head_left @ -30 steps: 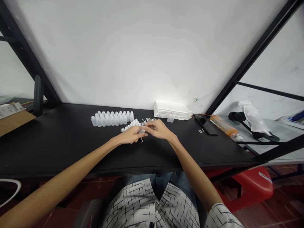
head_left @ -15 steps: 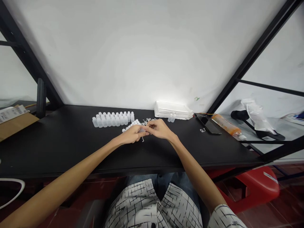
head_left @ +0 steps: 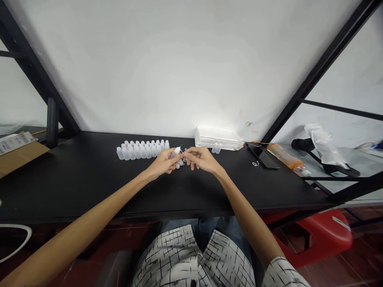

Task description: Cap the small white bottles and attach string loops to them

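My left hand [head_left: 162, 163] is closed round a small white dropper bottle [head_left: 176, 152], its thin dark needle tip pointing up and to the right. Close beside it, my right hand [head_left: 204, 160] has thumb and index finger pinched near the bottle's tip. Whatever lies between those fingertips is too small to make out. White looped cords [head_left: 185, 150] and small white caps [head_left: 178, 164] lie on the table around the fingers, partly hidden by both hands. To the left stand rows of several small translucent bottles [head_left: 140, 152].
A stack of white sheets or packets [head_left: 218, 138] lies against the wall, two small bottles [head_left: 216, 148] before it. Further right are a loose white loop [head_left: 255, 164], a black phone [head_left: 265, 157] and an orange-labelled bottle [head_left: 285, 156]. A cardboard box [head_left: 22, 155] sits at far left.
The left hand has turned, so the bottle and its needle tip now show upright-tilted. The right hand has drawn slightly apart from the left, and its fingers have loosened.
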The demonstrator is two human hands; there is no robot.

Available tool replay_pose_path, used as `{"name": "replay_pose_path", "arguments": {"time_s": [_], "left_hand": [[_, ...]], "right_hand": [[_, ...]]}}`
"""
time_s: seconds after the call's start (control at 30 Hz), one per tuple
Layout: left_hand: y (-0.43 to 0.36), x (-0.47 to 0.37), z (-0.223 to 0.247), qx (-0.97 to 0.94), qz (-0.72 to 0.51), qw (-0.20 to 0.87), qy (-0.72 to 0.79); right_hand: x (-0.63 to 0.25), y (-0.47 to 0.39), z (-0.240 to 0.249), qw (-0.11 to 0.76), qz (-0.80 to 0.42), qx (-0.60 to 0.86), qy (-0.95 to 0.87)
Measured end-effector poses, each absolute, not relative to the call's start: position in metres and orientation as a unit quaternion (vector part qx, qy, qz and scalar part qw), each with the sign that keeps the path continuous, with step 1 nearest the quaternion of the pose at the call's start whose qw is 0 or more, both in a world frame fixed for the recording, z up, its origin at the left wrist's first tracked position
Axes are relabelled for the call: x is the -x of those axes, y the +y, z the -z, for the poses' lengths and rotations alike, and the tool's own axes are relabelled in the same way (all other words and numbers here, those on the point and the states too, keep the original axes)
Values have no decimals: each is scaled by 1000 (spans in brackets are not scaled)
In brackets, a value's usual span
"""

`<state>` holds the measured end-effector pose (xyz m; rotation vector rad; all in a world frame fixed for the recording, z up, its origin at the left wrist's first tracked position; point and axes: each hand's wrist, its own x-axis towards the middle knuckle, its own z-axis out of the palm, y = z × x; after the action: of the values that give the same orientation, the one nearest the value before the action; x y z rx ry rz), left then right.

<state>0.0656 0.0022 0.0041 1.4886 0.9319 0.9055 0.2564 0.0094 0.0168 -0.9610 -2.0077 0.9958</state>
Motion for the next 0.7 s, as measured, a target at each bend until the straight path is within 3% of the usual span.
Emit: {"name": "replay_pose_path", "arguments": {"time_s": [0.23, 0.7], "left_hand": [[-1, -63, -13, -566, -468, 589, 337], [-2, -63, -12, -583, -432, 609, 320]], "right_hand": [[-242, 8, -9, 392, -412, 360, -740], [-239, 12, -11, 503, -471, 307, -656]]}}
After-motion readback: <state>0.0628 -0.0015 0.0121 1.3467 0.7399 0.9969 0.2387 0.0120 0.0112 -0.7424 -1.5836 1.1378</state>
